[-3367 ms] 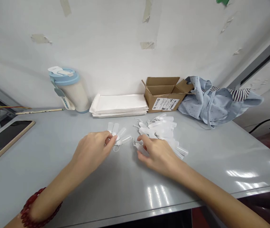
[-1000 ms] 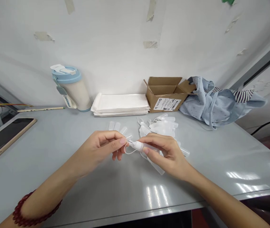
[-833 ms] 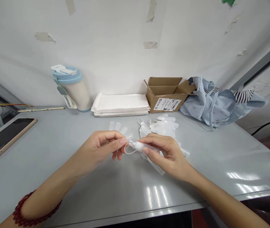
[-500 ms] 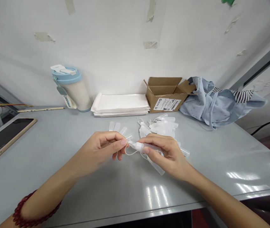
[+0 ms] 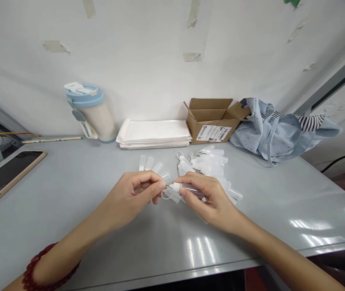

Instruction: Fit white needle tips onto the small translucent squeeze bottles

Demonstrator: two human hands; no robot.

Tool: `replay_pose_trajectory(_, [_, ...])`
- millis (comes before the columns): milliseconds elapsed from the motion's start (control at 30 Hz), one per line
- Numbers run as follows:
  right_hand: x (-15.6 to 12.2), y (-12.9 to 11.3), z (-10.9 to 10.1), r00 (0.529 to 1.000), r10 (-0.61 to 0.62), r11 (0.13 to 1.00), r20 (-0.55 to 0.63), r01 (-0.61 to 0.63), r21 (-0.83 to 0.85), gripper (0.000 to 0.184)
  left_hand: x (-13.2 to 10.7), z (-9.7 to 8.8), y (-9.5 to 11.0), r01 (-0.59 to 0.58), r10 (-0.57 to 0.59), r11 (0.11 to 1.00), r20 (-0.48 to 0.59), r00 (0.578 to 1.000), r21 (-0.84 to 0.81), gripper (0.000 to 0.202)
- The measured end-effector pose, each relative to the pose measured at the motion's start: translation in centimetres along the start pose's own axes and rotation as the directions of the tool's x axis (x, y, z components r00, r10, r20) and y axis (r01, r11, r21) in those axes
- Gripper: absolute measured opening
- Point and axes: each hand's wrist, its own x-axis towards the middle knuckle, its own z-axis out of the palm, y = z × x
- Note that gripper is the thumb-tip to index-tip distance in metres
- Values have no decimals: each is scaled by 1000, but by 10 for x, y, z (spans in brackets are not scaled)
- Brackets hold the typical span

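My right hand is closed round a small clear plastic vial with a white cap, held just above the grey table. My left hand pinches the thin white loop at the cap's tip, thumb and forefinger together. Beyond my left fingers a few finished vials lie in a short row. Behind my right hand is a loose pile of vials.
Against the wall stand a blue-lidded cup, a stack of white padded envelopes, an open cardboard box and a heap of blue cloth. A phone lies at the far left. The table's front edge runs close below my arms.
Earlier my hands lay on the table among the vials. Since then my right hand lifted one vial and my left pinched its loop. In the last half second both hands sank slightly toward the table.
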Motion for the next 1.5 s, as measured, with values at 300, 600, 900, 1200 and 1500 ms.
replay_pose_trajectory(300, [-2,-1,3,1000,16,1000,1,-16,-15,19,1,6,-1,-8,8,999,10,1000,-44,25])
replay_pose_trajectory(600, [-2,0,5,1000,-2,1000,11,2,-19,19,2,8,-3,1,1,998,35,999,-62,26])
replay_pose_trajectory(900, [0,-3,3,1000,-14,1000,-10,14,-7,20,5,-2,-4,4,-1,996,33,999,-93,32])
replay_pose_trajectory(1200, [0,-1,5,1000,-16,1000,-19,16,-10,21,5,-3,-8,23,-16,992,54,998,-124,25])
replay_pose_trajectory(1500, [-4,1,8,999,-29,998,22,30,-46,21,5,3,-8,33,-25,991,63,998,-130,27])
